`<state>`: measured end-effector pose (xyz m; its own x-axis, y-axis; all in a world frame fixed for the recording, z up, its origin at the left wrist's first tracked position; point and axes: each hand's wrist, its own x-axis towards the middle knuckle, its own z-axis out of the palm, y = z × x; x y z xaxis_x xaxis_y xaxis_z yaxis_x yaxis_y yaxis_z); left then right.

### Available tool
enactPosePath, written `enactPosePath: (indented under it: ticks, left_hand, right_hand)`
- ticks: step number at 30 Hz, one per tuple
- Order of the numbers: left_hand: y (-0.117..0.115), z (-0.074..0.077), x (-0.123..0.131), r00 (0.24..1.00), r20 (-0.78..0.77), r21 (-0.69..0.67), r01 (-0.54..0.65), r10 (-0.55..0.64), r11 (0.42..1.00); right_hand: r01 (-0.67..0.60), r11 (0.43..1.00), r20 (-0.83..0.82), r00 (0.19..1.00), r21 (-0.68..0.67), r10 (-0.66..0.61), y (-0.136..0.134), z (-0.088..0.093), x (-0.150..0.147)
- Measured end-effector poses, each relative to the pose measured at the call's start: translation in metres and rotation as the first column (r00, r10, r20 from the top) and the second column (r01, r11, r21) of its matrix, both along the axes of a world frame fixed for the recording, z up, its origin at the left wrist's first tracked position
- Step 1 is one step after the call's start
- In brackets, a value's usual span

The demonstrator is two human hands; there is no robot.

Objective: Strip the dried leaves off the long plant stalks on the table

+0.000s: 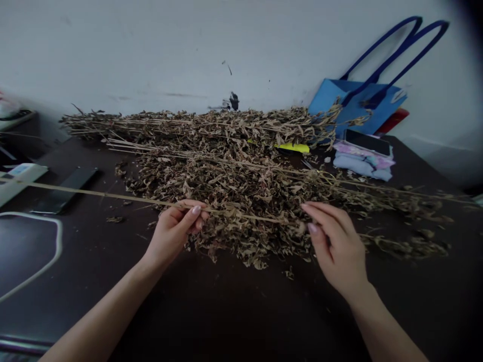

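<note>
A long, thin dried plant stem (pixel 124 197) runs from the left edge of the view towards the middle. My left hand (pixel 177 223) pinches it between thumb and fingers. Past that grip, the stem carries dry, curled leaves and lies over a wide heap of dried leaves (pixel 241 183). Beside its right-hand leafy part is my right hand (pixel 337 246), with thumb and fingertips apart and nothing visibly gripped. More leafy stalks (pixel 400 198) stretch out to the right behind that hand.
Bundled dried stalks (pixel 188 123) lie along the wall. At the back right stand a blue bag (pixel 324 95) and a phone (pixel 368 142) on folded cloth (pixel 362 166). A yellow object (pixel 296 148) pokes from the heap. A dark phone (pixel 66 188) and white cable (pixel 58 241) are left.
</note>
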<state>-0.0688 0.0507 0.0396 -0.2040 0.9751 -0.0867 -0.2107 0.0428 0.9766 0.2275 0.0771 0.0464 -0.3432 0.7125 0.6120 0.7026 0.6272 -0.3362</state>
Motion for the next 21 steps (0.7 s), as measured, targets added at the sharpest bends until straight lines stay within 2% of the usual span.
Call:
enactPosePath:
  ticks: [4,9,12,16,21]
  left_hand:
    - [0.003,0.002,-0.004,0.996,0.089,-0.011,0.017,-0.016,1.0]
    - [0.006,0.001,-0.013,0.984,0.172,0.005,0.034,-0.034,0.999]
    - [0.007,0.0,-0.015,0.981,0.193,0.026,0.026,-0.03,0.999]
    - [0.008,-0.002,-0.014,0.986,0.165,0.039,0.01,-0.016,0.999]
    - [0.006,-0.004,-0.01,0.999,0.049,0.037,0.013,-0.015,0.999]
  right_hand:
    - [0.082,0.997,0.014,0.997,-0.006,-0.082,0.009,0.004,0.018]
    - [-0.004,0.995,0.197,0.98,-0.099,0.024,0.02,-0.002,0.033]
    - [-0.053,0.987,0.239,0.967,-0.15,0.088,0.02,-0.005,0.032]
    - [-0.085,0.983,0.24,0.963,-0.16,0.123,0.018,-0.007,0.027]
    - [-0.094,0.984,0.245,0.961,-0.15,0.129,0.017,-0.01,0.02]
